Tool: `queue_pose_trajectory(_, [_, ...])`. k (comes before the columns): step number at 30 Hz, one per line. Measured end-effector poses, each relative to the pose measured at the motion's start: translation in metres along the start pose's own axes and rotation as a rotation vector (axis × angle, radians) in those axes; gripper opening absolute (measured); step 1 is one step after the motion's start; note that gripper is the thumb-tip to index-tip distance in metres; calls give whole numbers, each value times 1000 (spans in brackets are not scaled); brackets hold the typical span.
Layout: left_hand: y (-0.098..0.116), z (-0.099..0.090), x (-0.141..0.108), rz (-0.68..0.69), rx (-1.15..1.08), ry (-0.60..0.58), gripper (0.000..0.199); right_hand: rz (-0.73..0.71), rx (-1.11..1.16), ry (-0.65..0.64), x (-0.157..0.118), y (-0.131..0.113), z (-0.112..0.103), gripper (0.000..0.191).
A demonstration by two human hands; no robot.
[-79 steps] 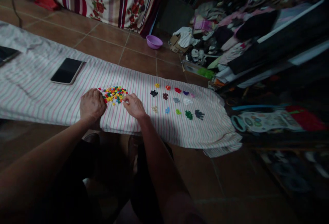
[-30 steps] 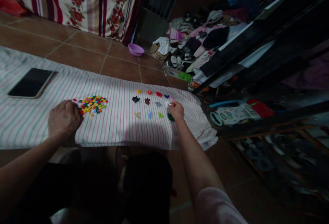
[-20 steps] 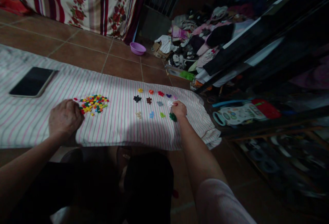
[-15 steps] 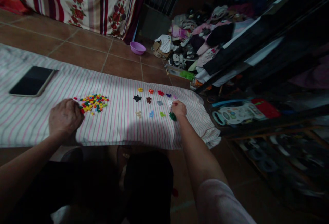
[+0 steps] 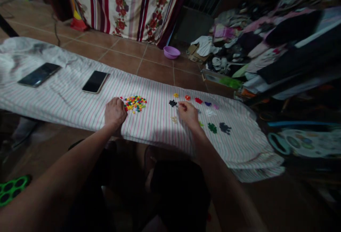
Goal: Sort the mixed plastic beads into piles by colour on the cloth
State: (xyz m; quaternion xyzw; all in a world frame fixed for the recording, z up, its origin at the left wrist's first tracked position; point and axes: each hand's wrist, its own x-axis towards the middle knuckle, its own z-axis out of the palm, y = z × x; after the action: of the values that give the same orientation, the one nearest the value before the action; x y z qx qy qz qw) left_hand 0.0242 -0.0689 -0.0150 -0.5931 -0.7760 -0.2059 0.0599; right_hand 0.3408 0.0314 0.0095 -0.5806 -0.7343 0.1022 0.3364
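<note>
My left hand [image 5: 115,114] lies on the striped cloth [image 5: 157,127] with curled fingers at the left edge of a mixed pile of small coloured pieces [image 5: 135,103]. Whatever its fingers may hold is hidden. My right hand [image 5: 188,114] hovers over the small single-colour heaps, its fingertips closed together just right of the black heap [image 5: 173,103]. I cannot make out a piece between them. Around it lie yellow [image 5: 176,95], orange [image 5: 187,97], red [image 5: 198,100], dark purple [image 5: 207,104], white [image 5: 211,112], beige [image 5: 174,119], green [image 5: 212,128] and dark grey [image 5: 225,128] heaps.
Two phones, one farther left [image 5: 39,74] and one nearer [image 5: 95,82], lie on the cloth. Beyond it, a purple basin [image 5: 171,52] stands on the tiled floor before a floral curtain [image 5: 133,8]. Heaped clothes [image 5: 239,40] fill the back right.
My right hand has moved left from the white heap towards the black one. My view has swung left, bringing the second phone into sight. My left hand stays beside the mixed pile.
</note>
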Motion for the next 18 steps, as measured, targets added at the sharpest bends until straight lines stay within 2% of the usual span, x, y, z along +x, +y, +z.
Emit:
queue_pose_trajectory(5, [-1, 4, -1, -1, -18, 26, 27, -126, 141, -136, -15, -60, 51, 26])
queue_pose_trajectory(9, [-2, 5, -1, 2, -28, 24, 27, -226, 176, -232, -19, -96, 81, 23])
queue_pose_trajectory(13, [-2, 5, -2, 0, -39, 36, 27, -254, 101, -317, -13, -124, 97, 26])
queue_pose_trajectory(18, [-3, 5, -2, 8, -73, 25, 27, -267, -37, -412, -4, -151, 105, 26])
